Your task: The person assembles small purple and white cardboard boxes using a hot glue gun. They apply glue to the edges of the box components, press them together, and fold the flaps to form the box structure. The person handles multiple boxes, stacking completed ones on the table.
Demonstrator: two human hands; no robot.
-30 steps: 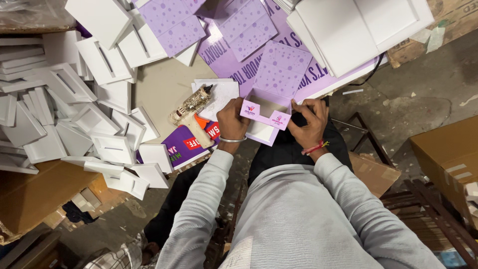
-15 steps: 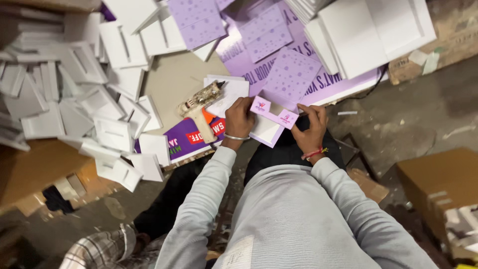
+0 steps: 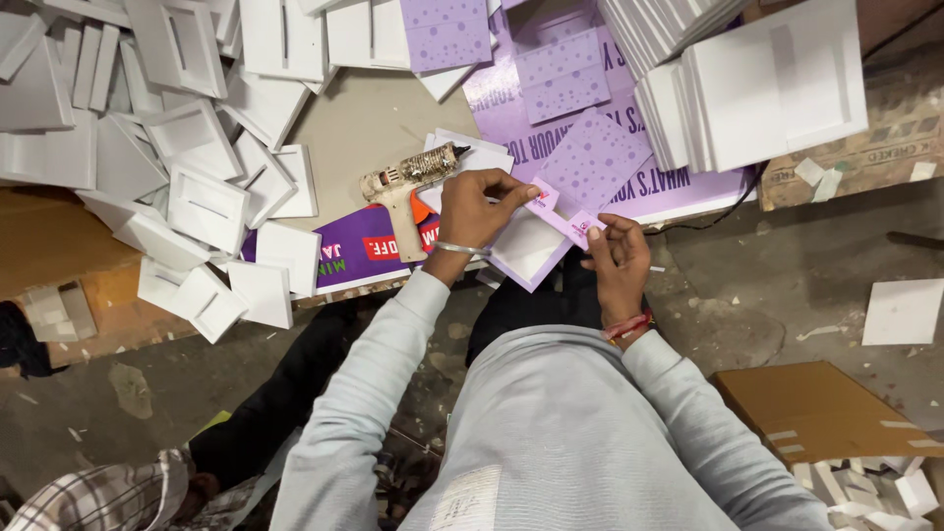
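Observation:
My left hand [image 3: 479,208] and my right hand [image 3: 617,258] both pinch a small pink paper strip [image 3: 562,214], one hand at each end. The strip hangs just above a white square card [image 3: 524,250] that lies at the table's front edge. A glue gun [image 3: 405,179] rests on the table just left of my left hand, not touched. Purple dotted sheets [image 3: 590,162] lie right behind the strip.
Many white box pieces [image 3: 206,206] are heaped on the left and stacked at the back right [image 3: 757,93]. A purple printed banner [image 3: 344,251] covers part of the table. A brown carton [image 3: 816,408] stands on the floor at the right. Another person's checked sleeve [image 3: 88,497] shows at the bottom left.
Both hands keep their hold on the pink strip, which now tilts down toward the right hand. The view has shifted, so the table sits a little lower and further right.

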